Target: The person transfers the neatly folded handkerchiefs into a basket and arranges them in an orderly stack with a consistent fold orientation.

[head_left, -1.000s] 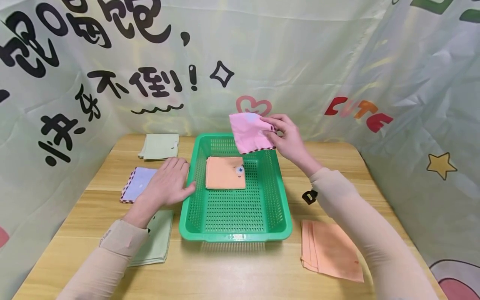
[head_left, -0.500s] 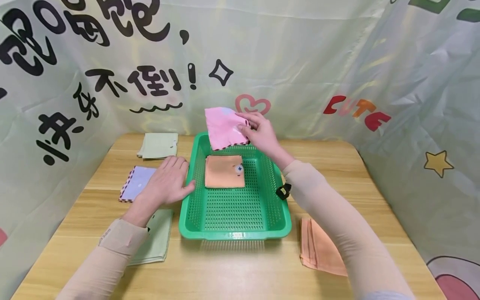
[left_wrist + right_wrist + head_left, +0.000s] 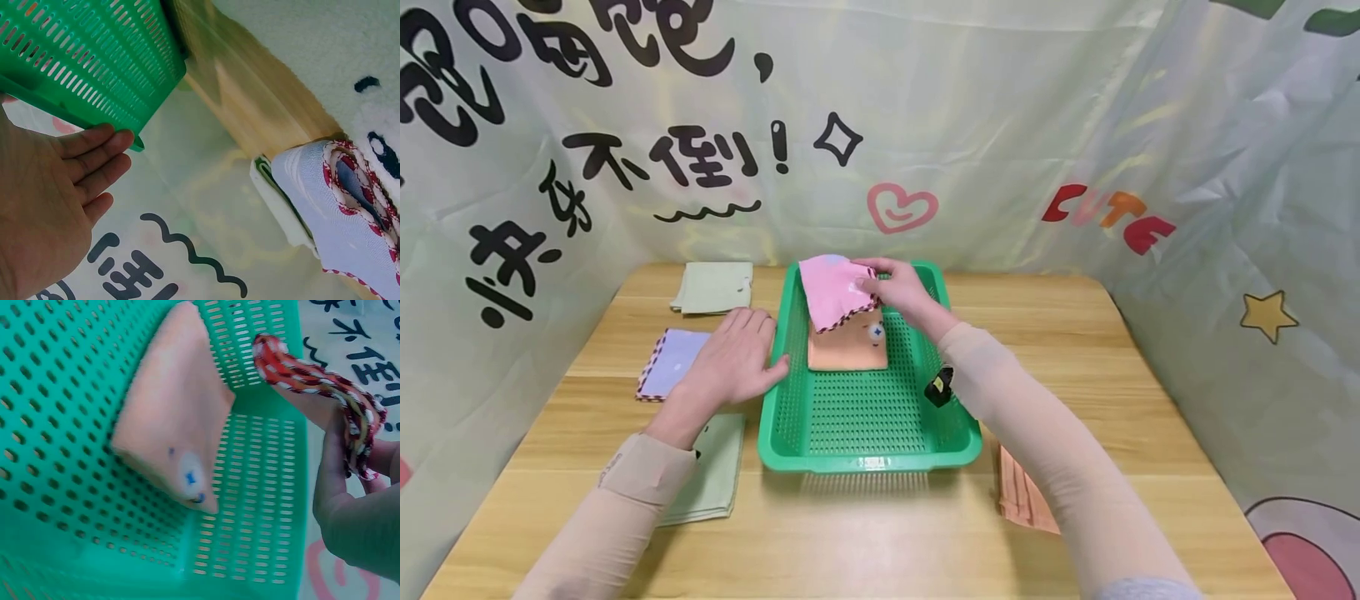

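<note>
My right hand (image 3: 904, 292) pinches a folded pink towel (image 3: 829, 290) by its right side, over the far left part of a green plastic basket (image 3: 872, 463). The right wrist view shows the towel's red-and-white braided trim (image 3: 306, 378) between thumb and fingers. Below it, a folded orange towel (image 3: 844, 354) with a small face print lies on the basket floor, its far half covered by the pink one in the head view. My left hand (image 3: 735, 357) rests at the basket's left rim, fingers extended; the left wrist view has those fingertips (image 3: 122, 140) against the rim.
Left of the basket lie a folded pale green towel (image 3: 715, 287), a blue one (image 3: 672, 362) with checked trim, partly behind my left hand, and a larger green one (image 3: 715, 475). An orange stack (image 3: 1024, 496) sits at right, partly under my right forearm. Printed cloth walls (image 3: 1000, 125) enclose the table.
The pink towel has moved left and then down with my right hand, from above the basket's far right side to over the orange towel. My left hand stays put.
</note>
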`<state>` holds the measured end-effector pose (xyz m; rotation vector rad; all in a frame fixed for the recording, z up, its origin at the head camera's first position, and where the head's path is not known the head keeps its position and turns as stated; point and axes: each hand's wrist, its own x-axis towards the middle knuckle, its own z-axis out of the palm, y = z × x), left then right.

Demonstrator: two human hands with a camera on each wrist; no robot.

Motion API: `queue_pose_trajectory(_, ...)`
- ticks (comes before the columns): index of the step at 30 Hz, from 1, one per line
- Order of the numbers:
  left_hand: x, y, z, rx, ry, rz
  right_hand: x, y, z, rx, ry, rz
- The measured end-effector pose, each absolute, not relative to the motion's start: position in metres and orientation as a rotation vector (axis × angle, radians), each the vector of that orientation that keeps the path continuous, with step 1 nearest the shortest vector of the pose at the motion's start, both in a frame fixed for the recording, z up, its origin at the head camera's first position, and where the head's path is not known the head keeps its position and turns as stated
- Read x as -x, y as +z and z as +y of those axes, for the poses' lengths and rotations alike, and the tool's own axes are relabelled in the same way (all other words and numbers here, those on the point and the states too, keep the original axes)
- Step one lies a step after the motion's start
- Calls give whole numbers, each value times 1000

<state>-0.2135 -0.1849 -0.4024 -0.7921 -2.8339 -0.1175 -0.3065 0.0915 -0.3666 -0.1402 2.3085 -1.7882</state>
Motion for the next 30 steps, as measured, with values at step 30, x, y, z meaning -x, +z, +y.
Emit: queue_pose_trajectory(30, 213, -401, -186, 791, -127, -2828, 313, -397, 91, -52, -1469, 2302)
